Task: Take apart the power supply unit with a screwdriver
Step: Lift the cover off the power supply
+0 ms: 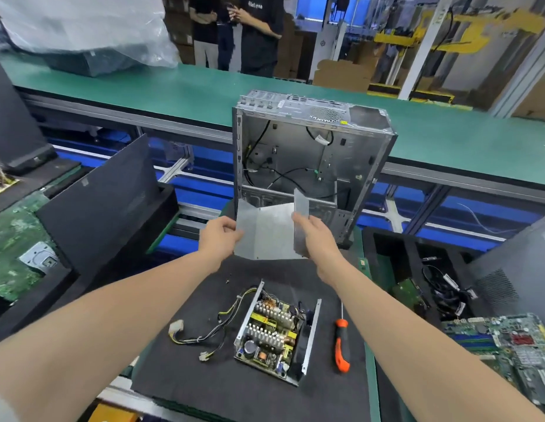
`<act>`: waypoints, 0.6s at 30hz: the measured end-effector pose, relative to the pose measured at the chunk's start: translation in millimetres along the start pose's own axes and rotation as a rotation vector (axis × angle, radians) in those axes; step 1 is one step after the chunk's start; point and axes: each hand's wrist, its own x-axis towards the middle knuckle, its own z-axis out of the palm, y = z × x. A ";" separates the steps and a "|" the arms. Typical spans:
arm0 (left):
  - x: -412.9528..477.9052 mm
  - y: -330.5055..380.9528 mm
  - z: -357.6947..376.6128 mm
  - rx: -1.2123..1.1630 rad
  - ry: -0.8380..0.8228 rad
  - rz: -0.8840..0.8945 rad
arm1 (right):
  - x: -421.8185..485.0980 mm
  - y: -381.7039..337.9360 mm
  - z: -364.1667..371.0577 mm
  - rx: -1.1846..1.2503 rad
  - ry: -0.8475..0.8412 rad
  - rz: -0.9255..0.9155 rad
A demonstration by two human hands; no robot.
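The power supply unit (pixel 272 333) lies open on the black mat, its circuit board, heat sinks and coils exposed, with a bundle of wires (pixel 204 333) trailing to its left. Its bare metal cover (pixel 269 233) is lifted above the mat in front of the computer case. My left hand (pixel 221 239) grips the cover's left edge and my right hand (pixel 314 236) grips its folded right side. An orange-and-black screwdriver (pixel 341 342) rests on the mat to the right of the unit, untouched.
An empty computer case (pixel 311 153) stands upright behind the cover. Black foam trays hold circuit boards at the left (pixel 18 239) and cables and boards at the right (pixel 448 287). A green conveyor (pixel 174 86) runs behind, with people standing beyond it.
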 end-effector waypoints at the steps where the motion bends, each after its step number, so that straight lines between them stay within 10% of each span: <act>1: 1.7 -2.6 -1.6 0.033 0.030 0.002 | 1.8 2.8 3.3 -0.028 -0.033 -0.002; 18: 72.6 -46.1 -21.1 0.226 -0.044 0.022 | 71.3 37.5 65.2 -0.525 0.006 -0.010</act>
